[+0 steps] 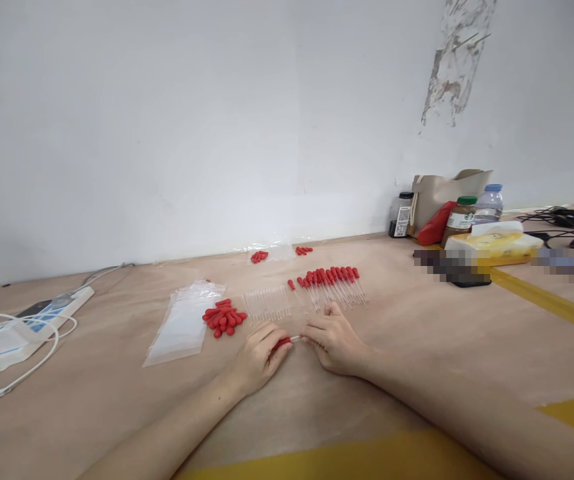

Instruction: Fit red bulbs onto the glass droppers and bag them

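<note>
- My left hand (263,357) is closed on a red rubber bulb (281,343), pinching it between thumb and fingers, with part of the red showing at the fingertips.
- My right hand (335,341) grips a clear thin tube (295,339) close to its right end; most of that end is hidden by my fingers.
- The piece lies between my two hands, just above or on the near part of the table (407,340); I cannot tell whether it touches the surface.
- Its long axis runs left to right, tipped slightly so the right end sits a little farther off. Bulb and tube are roughly in line, bulb on the left, tube on the right.
- The tube meets the bulb at its open end; how deep it sits inside I cannot tell. As I judge it, everything turns on keeping these two axes in line.
- Both hands are equally close to that joint, one on each side.
- Just beyond my left hand, to the far left, is the pile of red bulbs (223,319); the row of bare tubes (267,303) lies straight beyond, to its right.
- Beyond my right hand lie the bulb-topped droppers (331,276), red ends far, glass tips near.
</note>
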The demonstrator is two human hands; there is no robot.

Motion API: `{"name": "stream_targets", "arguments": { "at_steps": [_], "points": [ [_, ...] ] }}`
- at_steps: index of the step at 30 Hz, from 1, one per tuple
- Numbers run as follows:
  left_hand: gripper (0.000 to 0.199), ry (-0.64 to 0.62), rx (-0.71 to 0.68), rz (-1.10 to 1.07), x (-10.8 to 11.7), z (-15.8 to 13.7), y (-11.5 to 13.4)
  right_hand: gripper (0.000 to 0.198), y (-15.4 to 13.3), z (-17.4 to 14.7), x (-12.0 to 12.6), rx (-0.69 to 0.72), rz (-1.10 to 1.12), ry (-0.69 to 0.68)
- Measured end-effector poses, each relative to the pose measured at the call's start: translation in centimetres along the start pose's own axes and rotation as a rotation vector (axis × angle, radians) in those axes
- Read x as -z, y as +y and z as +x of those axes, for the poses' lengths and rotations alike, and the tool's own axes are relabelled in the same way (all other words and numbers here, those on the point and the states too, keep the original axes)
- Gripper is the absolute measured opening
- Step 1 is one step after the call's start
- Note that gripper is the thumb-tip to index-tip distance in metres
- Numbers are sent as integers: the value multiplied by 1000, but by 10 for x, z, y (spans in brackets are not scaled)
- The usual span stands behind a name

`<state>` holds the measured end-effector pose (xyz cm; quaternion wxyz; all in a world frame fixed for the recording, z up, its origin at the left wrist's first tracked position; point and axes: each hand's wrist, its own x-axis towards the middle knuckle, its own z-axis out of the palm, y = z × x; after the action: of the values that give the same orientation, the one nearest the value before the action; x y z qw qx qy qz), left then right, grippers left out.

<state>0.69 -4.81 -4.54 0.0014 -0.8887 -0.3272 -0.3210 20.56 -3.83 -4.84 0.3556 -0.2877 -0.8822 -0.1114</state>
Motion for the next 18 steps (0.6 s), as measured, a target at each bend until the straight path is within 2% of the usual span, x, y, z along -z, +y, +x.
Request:
{"name": "stream_targets", "arguments": {
  "at_steps": [8,13,16,18],
  "points": [
    [15,-53,-17,30,7,6,0,19,-3,4,-1,-58,65,-54],
    [15,-28,-54,111,11,7,-10,19,-8,9,11,-105,-54,-126],
    [17,21,-32,105,8,2,-14,19,-8,8,18,-123,-109,-182],
    [26,93,43,106,7,0,-14,20,-2,9,21,-217,-112,-201]
  ]
}}
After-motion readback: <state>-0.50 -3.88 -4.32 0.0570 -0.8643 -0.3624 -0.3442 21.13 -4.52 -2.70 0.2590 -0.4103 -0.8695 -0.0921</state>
